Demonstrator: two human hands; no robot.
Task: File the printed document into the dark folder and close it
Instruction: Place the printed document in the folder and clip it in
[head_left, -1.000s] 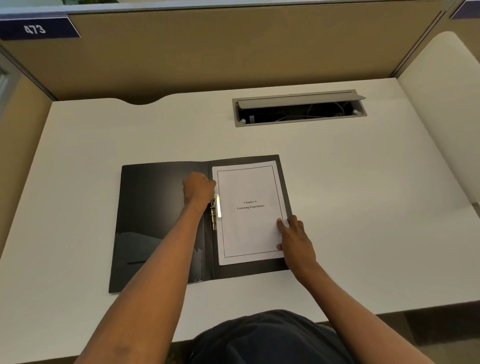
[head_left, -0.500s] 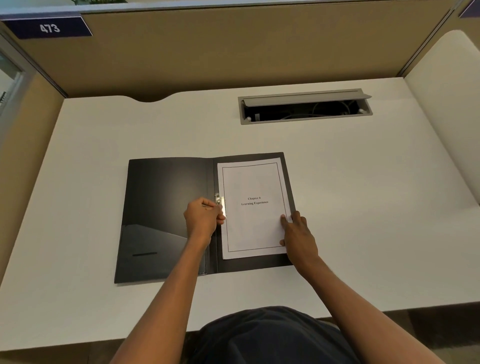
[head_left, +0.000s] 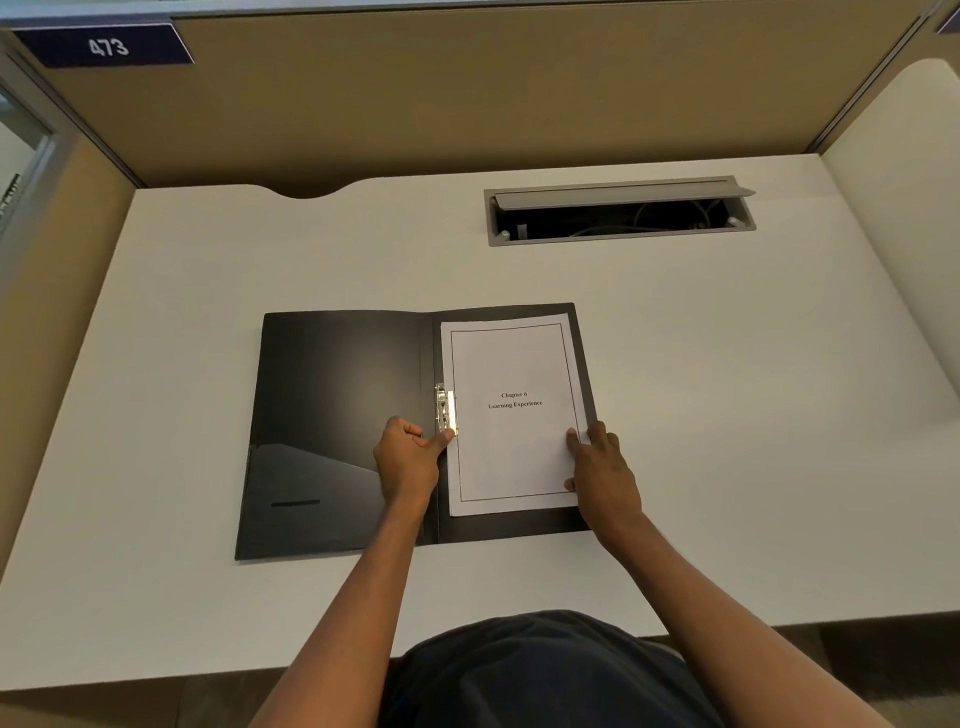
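Hands split the work: left hand (head_left: 408, 460) pinched the metal clip (head_left: 445, 410), right hand (head_left: 602, 467) pressed flat on the printed document (head_left: 511, 415) inside the open dark folder (head_left: 337, 415) mid-bench (head_left: 727, 389), so a snapping clip might skew or crease it.

Printed document (head_left: 511, 415) in the dark folder (head_left: 337, 405) is showing "Chapter 6" over "Learning Experience" at page centre. Blue plate (head_left: 106, 47) on the partition's top left is reading "473", slightly blurry but probably right.
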